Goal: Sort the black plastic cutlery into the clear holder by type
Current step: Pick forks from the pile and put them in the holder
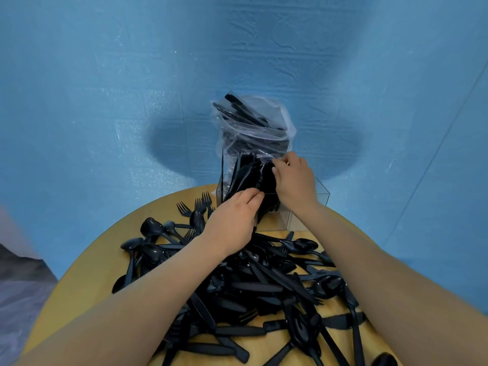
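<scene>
Left hand [232,223], fingers curled at the clear holder [309,207] front wall, and right hand [295,180], pinching upright forks [250,170] inside, should align handles down, keeping loose cutlery [264,286] types separate.

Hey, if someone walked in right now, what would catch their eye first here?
Probably the big tangled heap of black cutlery covering the near side of the round wooden table. Next, the left hand and right hand working at the clear holder at the far edge, with a plastic bag of more cutlery behind it.
</scene>
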Demonstrator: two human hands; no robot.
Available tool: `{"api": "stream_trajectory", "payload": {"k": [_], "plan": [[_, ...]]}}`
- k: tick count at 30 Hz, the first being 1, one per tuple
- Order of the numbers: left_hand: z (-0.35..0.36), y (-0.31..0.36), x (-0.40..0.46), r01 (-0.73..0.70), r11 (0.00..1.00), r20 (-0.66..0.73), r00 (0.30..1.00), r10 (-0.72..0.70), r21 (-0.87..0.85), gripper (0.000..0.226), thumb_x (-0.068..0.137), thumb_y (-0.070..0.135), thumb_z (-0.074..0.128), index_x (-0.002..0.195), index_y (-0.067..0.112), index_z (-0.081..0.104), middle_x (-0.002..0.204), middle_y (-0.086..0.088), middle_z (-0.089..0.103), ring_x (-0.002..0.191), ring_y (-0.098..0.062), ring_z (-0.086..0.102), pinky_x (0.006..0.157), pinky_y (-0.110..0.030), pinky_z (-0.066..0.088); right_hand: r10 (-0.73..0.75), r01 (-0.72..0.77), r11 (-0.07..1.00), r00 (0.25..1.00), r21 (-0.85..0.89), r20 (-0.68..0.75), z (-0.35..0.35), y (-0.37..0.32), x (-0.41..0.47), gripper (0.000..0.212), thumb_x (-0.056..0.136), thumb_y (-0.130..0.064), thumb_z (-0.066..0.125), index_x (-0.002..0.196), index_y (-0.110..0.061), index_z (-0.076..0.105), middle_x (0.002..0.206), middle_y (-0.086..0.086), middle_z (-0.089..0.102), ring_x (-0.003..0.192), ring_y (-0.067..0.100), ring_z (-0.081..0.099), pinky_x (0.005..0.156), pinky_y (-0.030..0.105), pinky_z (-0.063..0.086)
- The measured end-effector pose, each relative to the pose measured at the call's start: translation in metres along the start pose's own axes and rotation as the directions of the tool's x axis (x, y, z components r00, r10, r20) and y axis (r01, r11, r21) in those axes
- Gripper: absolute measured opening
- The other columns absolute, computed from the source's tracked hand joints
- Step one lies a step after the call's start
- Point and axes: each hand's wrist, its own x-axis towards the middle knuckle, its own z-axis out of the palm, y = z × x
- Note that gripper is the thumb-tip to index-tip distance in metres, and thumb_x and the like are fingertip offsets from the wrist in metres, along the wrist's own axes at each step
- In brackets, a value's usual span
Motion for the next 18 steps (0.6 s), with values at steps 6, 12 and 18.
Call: {"api": "stream_trajectory", "payload": {"k": [6, 12, 18], "plan": [[-0.01, 0.006, -0.003, 0.04, 0.999, 0.04, 0.998, -0.04, -0.001, 0.058, 0.094, 0.016, 0.046, 0.148, 0.013, 0.024, 0.152, -0.001, 0.025, 0.137, -0.019, 0.028, 0.112, -0.031, 0.028, 0.089, -0.096, 0.994, 0.985, 0.047, 0.146, -0.027, -0.006, -0.025, 0.04, 0.102, -0.03, 0.033, 0.141, -0.025, 0.037, 0.141, 0.0, 0.032, 0.124, 0.026, 0.028, 0.096, 0.038, 0.026], [-0.024, 0.019, -0.038, 0.11, 0.993, 0.007, 0.994, -0.11, -0.044, 0.048, 0.095, 0.023, 0.047, 0.142, 0.017, 0.036, 0.14, 0.001, 0.037, 0.126, -0.019, 0.039, 0.1, -0.034, 0.039, 0.164, -0.181, 0.963, 0.981, 0.199, 0.1, -0.05, -0.021, -0.072, 0.038, 0.098, -0.022, 0.042, 0.137, -0.022, 0.045, 0.137, 0.003, 0.037, 0.125, 0.025, 0.03, 0.098, 0.037, 0.027], [-0.032, 0.022, -0.101, 0.177, 0.979, 0.01, 0.984, -0.177, -0.106, 0.039, 0.096, 0.024, 0.047, 0.134, 0.019, 0.046, 0.133, 0.003, 0.043, 0.12, -0.016, 0.044, 0.097, -0.03, 0.041, 0.138, -0.186, 0.939, 0.974, 0.289, 0.179, -0.053, -0.049, -0.123, 0.033, 0.096, -0.016, 0.047, 0.128, -0.016, 0.052, 0.128, 0.005, 0.045, 0.122, 0.023, 0.036, 0.101, 0.031, 0.029]]}}
